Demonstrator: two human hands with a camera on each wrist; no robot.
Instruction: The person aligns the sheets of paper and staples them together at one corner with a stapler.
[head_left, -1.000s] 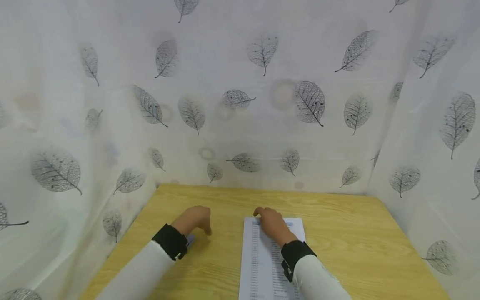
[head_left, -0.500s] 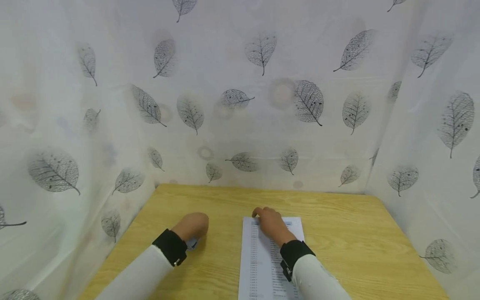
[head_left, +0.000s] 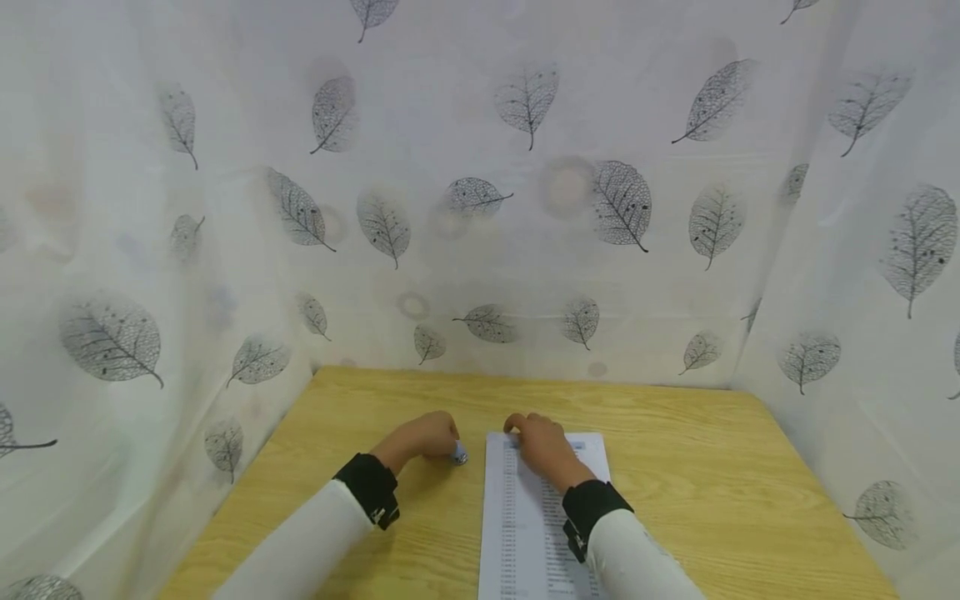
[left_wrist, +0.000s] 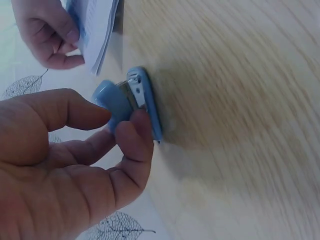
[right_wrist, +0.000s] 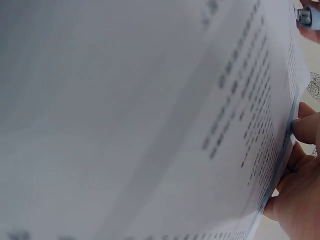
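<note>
A small light-blue stapler [left_wrist: 117, 102] is in my left hand [head_left: 422, 437], gripped between thumb and curled fingers. Its arms stand apart like an opened mouth, and its metal end points toward the papers in the head view. My right hand [head_left: 546, 450] pinches the far edge of a stack of printed sheets [head_left: 517, 525], thumb on top and fingers beneath, as the right wrist view shows. Several layers show at the stack's corner in the left wrist view. The stapler is just left of that corner, apart from it.
The sheets lie lengthwise on a yellow wood-grain table [head_left: 697, 483], running past the bottom of the head view. White curtains [head_left: 465, 267] with dark leaf prints hang behind the table and along both sides.
My left hand has closed round the stapler, which was partly hidden below it, and carried it right toward the papers. The right hand keeps its place on the sheets.
</note>
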